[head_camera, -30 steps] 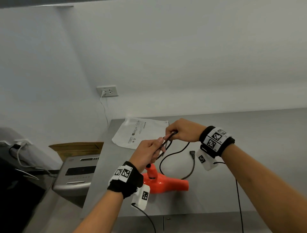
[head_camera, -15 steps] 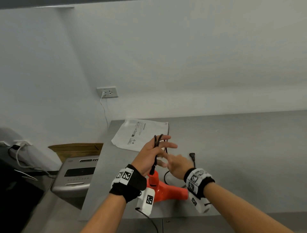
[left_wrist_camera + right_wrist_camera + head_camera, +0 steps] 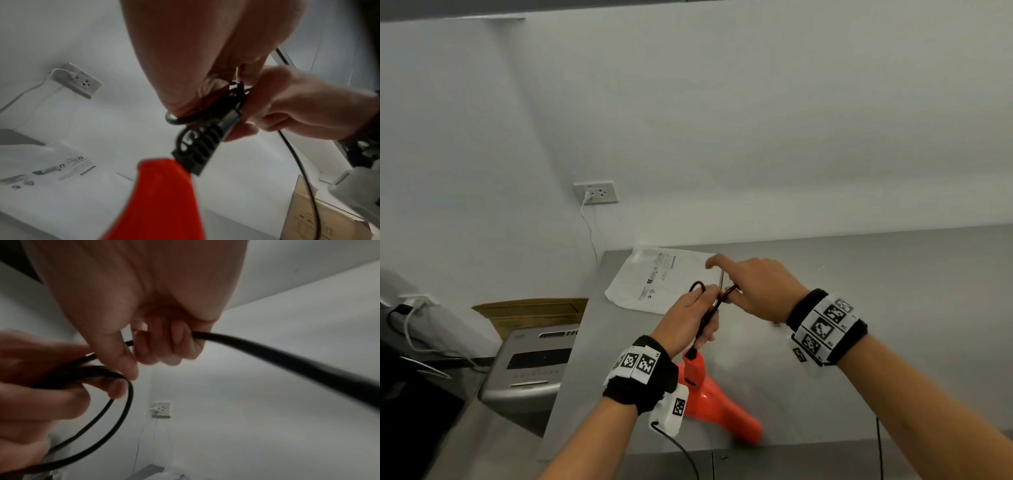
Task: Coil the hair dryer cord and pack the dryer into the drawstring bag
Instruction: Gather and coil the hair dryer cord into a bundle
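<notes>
Left hand (image 3: pixel 690 317): fingers curled round a bundle of black cord (image 3: pixel 705 317) loops, gripped just above the dryer's strain relief; one loop pokes out at 11 o'clock of the fist.
Right hand (image 3: pixel 756 289): at 2 o'clock of the left hand, touching it; lower fingers (image 3: pixel 164 344) curled round the running cord, index finger stretched toward 10 o'clock.
Hair dryer (image 3: pixel 714 401): orange, on the tabletop (image 3: pixel 893 308) at 6 o'clock of the hands, handle up toward the left fist, nozzle toward 4 o'clock.
Drawstring bag (image 3: pixel 654 281): white, flat, printed warning text, at 11 o'clock of the hands, well apart from the dryer; mouth not discernible.
Plug: not visible in any view.
Risk, loops: held in one fist only; likely to spring open if that grip relaxes while the next turn is laid in.
Risk, dryer: cord runs taut-looking to the handle; a hard pull could tip or drag it toward the near tabletop edge.
Risk, tail: free end could whip or snag on the wrist camera cable (image 3: pixel 678 448).
Risk, bag: a loose coil may catch on the opening.
</notes>
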A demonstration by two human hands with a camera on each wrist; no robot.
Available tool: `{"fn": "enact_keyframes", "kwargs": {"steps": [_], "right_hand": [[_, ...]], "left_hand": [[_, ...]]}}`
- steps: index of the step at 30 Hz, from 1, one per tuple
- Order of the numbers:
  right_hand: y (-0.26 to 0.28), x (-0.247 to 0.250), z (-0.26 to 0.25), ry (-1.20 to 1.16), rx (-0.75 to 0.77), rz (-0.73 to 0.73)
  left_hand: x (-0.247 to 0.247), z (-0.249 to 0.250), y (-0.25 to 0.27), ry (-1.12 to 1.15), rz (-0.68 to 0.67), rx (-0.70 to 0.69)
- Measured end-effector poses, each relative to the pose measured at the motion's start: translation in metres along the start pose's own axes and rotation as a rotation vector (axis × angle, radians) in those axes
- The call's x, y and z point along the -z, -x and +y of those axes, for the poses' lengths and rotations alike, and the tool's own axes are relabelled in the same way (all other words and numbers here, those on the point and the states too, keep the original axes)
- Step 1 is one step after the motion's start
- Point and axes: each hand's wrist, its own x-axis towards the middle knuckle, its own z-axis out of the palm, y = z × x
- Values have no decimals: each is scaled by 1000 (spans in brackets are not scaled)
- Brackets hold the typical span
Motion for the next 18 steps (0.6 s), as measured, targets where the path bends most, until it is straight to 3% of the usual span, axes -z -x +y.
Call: {"fn": "enact_keyframes", "kwargs": {"steps": [3, 6, 10, 15, 18], "right_hand": [[-4, -15, 6, -188, 42, -87], [-4, -30, 7, -267, 54, -57], [-10, -34, 19, -266, -44, 32], [-18, -50, 29, -498, -128, 11], [-18, -67, 23, -676, -235, 131]], "left_hand": [[-2, -2, -1, 84, 30, 36], [-2, -6, -3, 76, 43, 34], [-1, -11, -2, 119, 51, 37], [2, -19, -4, 204, 52, 33], [2, -18, -9, 282, 72, 3]]}}
